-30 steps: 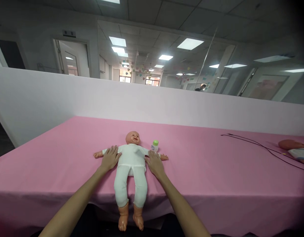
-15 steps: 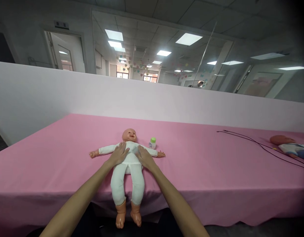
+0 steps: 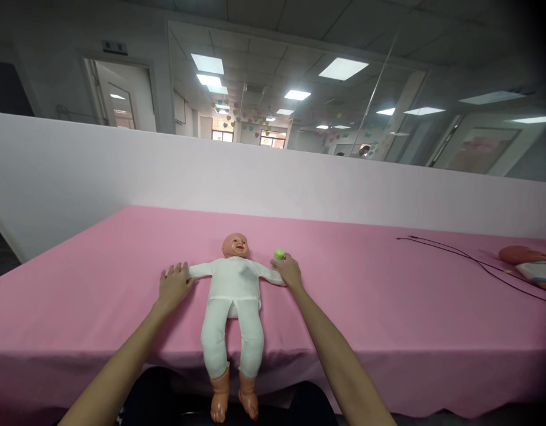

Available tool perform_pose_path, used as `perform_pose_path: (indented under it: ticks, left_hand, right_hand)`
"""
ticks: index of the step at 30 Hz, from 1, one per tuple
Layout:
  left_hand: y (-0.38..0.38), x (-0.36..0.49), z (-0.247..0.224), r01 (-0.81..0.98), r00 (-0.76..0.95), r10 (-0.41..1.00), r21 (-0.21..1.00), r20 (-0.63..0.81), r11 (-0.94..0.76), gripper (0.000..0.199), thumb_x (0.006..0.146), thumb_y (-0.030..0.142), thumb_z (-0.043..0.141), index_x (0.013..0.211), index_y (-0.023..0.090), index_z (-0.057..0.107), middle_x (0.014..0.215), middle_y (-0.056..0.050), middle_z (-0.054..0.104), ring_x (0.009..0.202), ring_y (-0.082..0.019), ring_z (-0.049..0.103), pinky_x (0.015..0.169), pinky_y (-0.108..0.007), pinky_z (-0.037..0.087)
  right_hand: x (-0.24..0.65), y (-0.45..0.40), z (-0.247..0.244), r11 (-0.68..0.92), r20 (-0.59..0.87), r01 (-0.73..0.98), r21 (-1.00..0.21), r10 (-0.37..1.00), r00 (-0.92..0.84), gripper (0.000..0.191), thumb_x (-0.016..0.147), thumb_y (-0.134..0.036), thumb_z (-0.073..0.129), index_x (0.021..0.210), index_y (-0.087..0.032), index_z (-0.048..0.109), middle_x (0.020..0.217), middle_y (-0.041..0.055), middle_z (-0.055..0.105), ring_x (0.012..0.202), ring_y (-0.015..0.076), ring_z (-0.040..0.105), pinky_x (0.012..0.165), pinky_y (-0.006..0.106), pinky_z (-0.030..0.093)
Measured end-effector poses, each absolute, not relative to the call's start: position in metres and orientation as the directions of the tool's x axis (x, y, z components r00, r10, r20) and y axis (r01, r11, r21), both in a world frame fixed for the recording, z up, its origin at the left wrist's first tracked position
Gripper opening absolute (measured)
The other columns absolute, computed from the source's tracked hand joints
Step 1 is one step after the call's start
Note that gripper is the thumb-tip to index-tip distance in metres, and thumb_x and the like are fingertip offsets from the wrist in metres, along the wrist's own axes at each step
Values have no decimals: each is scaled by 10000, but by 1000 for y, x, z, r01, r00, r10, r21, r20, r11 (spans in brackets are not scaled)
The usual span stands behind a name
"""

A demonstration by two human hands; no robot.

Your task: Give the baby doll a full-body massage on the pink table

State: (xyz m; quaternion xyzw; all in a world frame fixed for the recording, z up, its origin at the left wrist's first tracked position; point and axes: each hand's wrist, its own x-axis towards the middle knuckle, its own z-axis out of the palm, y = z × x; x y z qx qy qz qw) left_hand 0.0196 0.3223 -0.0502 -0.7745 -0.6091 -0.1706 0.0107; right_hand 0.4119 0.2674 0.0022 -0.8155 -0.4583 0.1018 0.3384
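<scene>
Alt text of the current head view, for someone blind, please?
A white-clad doll lies on its back on pink cloth; a person's right hand is at a green-capped bottle, the left hand at the doll's arm.

No legible text; wall sign (image 3: 115, 47) blurred

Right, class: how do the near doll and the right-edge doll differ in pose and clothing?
The near doll lies with its head towards the wall; the right-edge doll lies with its head leftward. The near doll wears plain white; the right-edge doll wears white with blue. Both lie on the pink cloth.
</scene>
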Motion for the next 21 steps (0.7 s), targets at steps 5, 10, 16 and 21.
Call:
perform_pose_path:
  ticks: [5, 10, 16, 21]
  left_hand:
    - [323, -21, -42, 921, 137, 983, 351, 120, -171, 228, 950, 412, 555, 950, 203, 644, 1059, -134, 734, 933, -301, 675, 708, -332, 418]
    - [327, -38, -42, 839, 43, 991, 535, 124, -103, 145, 817, 366, 673, 798, 224, 652, 903, -87, 741, 876, -286, 661, 647, -301, 345]
    - [345, -36, -53, 187, -137, 986, 980, 93, -67, 538, 577, 327, 881, 1072, 164, 744, 1017, -127, 760, 889, -291, 711, 680, -321, 524]
    - [353, -8, -46, -139, -286, 957, 990, -45, 5, 484, 663, 303, 886, 1086, 122, 737, 1031, -116, 743, 863, -213, 700, 729, -309, 552]
  right_hand:
    - [427, 283, -10, -277, 119, 606, -746, 839, 531, 365, 876, -410, 623, 1135, -161, 688, 1099, 100, 757, 950, 224, 692, 724, 266, 458]
    - [444, 294, -15, -218, 141, 594, -774, 855, 498, 396, 908, -372, 592, 1231, -149, 644, 1179, 104, 739, 1014, 213, 687, 799, 257, 483]
    - [456, 272, -9, -398, 266, 756, -519, 766, 586, 692, 935, -561, 618, 1424, -77, 536, 1424, 262, 575, 1341, 354, 542, 1002, 392, 470]
    - [466, 231, -10, -635, -38, 687, -353, 744, 667, 672, 1012, -692, 374, 1006, -111, 711, 1113, 261, 696, 1082, 387, 675, 917, 503, 487]
